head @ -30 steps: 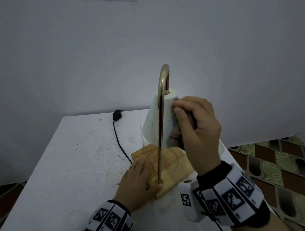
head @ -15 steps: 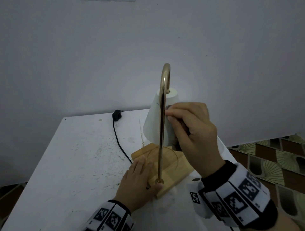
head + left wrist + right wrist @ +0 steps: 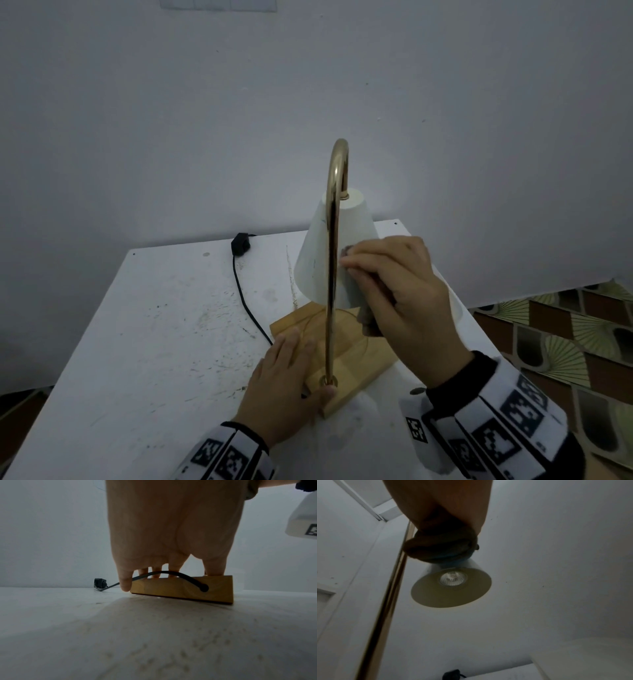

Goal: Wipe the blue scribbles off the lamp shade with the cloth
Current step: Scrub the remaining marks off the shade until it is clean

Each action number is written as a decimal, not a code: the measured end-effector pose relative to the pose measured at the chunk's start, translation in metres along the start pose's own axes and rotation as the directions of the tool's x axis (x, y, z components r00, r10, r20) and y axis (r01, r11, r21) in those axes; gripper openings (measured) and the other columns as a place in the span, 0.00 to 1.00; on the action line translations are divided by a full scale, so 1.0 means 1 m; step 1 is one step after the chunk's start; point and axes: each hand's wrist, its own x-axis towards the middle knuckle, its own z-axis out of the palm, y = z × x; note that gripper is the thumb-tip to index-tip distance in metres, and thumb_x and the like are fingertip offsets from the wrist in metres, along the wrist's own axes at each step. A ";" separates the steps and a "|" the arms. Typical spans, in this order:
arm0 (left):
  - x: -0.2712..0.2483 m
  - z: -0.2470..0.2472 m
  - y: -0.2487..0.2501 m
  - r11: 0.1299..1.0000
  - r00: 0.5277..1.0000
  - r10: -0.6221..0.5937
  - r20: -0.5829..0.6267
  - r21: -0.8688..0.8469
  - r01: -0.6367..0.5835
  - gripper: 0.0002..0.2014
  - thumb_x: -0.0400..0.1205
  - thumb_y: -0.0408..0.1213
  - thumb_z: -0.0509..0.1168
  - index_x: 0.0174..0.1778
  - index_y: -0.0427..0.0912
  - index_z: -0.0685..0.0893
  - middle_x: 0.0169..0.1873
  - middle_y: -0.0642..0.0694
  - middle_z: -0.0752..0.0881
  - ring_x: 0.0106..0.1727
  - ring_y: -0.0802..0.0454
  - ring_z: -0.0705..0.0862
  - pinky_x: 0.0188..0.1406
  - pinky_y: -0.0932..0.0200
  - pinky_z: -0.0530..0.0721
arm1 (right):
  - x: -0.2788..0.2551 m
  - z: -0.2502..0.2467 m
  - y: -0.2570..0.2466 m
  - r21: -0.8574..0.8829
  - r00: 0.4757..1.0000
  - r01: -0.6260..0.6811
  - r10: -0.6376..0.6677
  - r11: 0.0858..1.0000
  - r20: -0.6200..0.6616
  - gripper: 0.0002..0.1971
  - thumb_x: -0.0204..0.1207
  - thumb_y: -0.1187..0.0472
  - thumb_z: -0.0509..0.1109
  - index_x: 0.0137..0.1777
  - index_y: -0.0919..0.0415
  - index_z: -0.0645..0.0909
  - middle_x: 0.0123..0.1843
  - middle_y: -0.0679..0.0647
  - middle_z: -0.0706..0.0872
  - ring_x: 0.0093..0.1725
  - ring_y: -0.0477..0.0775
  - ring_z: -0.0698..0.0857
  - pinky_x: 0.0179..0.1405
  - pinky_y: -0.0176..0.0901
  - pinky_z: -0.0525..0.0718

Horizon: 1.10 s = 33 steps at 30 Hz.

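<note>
A: We have the cloth (image 3: 368, 320) bunched in our right hand (image 3: 400, 291), fingers curled round it, pressed to the right flank of the lamp shade (image 3: 317, 263). Our left hand (image 3: 279, 387) lies flat and open on the wooden base (image 3: 352, 373), holding nothing, just pinning it to the table (image 3: 144, 342).

B: What worries us?

A: The shade hangs from the brass arm (image 3: 331, 274). If we push sideways too hard, we judge the lamp could tip or skid, and the left hand is all that stops it.

B: And the scribbles?

A: Faint blue marks (image 3: 313, 272) show on the shade's left face, left of the brass arm. The cloth is on the other side, so we may miss them unless we go round.

B: Is there room?

A: The brass arm stands just in front of the shade and blocks a straight sweep across. The base sits near the table's right edge, so a slide that way is risky. Leftward there is open tabletop, apart from the black cord (image 3: 246, 308) trailing to its plug (image 3: 239, 243).
</note>
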 end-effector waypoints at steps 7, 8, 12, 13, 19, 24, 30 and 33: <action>0.000 0.000 0.001 1.000 1.000 -0.008 0.011 0.001 0.008 0.66 0.44 0.83 0.17 0.82 0.56 0.41 0.82 0.54 0.36 0.83 0.50 0.36 0.82 0.48 0.45 | 0.007 -0.005 -0.001 0.040 0.983 -0.146 0.149 0.989 -0.107 0.10 0.77 0.62 0.65 0.52 0.64 0.85 0.51 0.49 0.83 0.54 0.50 0.78 0.57 0.26 0.73; 0.000 0.000 0.001 1.000 1.000 -0.008 0.011 0.002 0.008 0.66 0.44 0.83 0.17 0.82 0.56 0.41 0.82 0.53 0.37 0.83 0.50 0.36 0.82 0.47 0.45 | 0.007 -0.002 -0.005 0.052 0.985 -0.138 0.143 0.989 -0.097 0.09 0.77 0.63 0.65 0.52 0.65 0.85 0.51 0.50 0.83 0.54 0.50 0.78 0.57 0.25 0.73; 0.000 0.000 0.000 1.000 1.000 -0.001 -0.007 -0.002 0.001 0.66 0.46 0.83 0.18 0.82 0.56 0.43 0.82 0.54 0.39 0.83 0.50 0.38 0.82 0.48 0.46 | -0.002 0.003 -0.005 0.044 0.999 -0.046 0.046 0.998 0.013 0.08 0.77 0.67 0.66 0.51 0.66 0.85 0.53 0.51 0.83 0.53 0.56 0.78 0.51 0.28 0.77; 0.000 0.000 0.000 1.000 1.000 0.001 -0.010 -0.002 -0.001 0.66 0.45 0.83 0.17 0.82 0.57 0.43 0.82 0.54 0.39 0.83 0.50 0.38 0.82 0.48 0.46 | -0.004 0.000 -0.002 0.027 0.999 -0.019 0.018 0.999 0.034 0.08 0.77 0.67 0.66 0.50 0.67 0.86 0.52 0.53 0.85 0.53 0.56 0.78 0.53 0.31 0.77; 0.000 0.000 0.002 1.000 1.000 -0.010 0.000 0.003 0.010 0.65 0.47 0.84 0.21 0.82 0.57 0.44 0.82 0.54 0.38 0.83 0.50 0.37 0.81 0.48 0.45 | 0.004 -0.004 -0.001 0.018 0.986 -0.126 0.127 0.992 -0.106 0.09 0.77 0.63 0.65 0.50 0.66 0.85 0.49 0.54 0.85 0.53 0.50 0.79 0.57 0.28 0.73; 0.000 0.000 0.000 1.000 1.000 0.008 -0.015 0.003 -0.008 0.65 0.46 0.82 0.18 0.82 0.57 0.43 0.82 0.54 0.39 0.83 0.50 0.38 0.81 0.49 0.44 | 0.000 0.009 -0.011 -0.003 0.997 -0.055 0.055 0.998 -0.050 0.11 0.78 0.61 0.64 0.50 0.67 0.85 0.51 0.52 0.84 0.52 0.54 0.78 0.52 0.37 0.80; 0.000 0.001 0.001 1.000 0.999 0.004 -0.032 -0.009 -0.004 0.67 0.44 0.83 0.16 0.82 0.57 0.44 0.82 0.55 0.39 0.83 0.51 0.38 0.81 0.49 0.45 | 0.001 -0.003 -0.005 -0.042 1.000 -0.028 0.028 0.999 -0.008 0.09 0.77 0.62 0.65 0.49 0.64 0.84 0.47 0.49 0.84 0.47 0.54 0.80 0.51 0.39 0.79; 0.001 0.002 0.000 1.000 0.999 0.007 -0.035 0.003 -0.007 0.67 0.44 0.83 0.16 0.82 0.57 0.44 0.82 0.54 0.39 0.83 0.51 0.38 0.82 0.49 0.46 | 0.001 0.002 -0.015 0.156 0.979 -0.203 0.202 0.967 0.019 0.04 0.77 0.58 0.64 0.51 0.53 0.76 0.51 0.36 0.75 0.36 0.55 0.81 0.30 0.38 0.83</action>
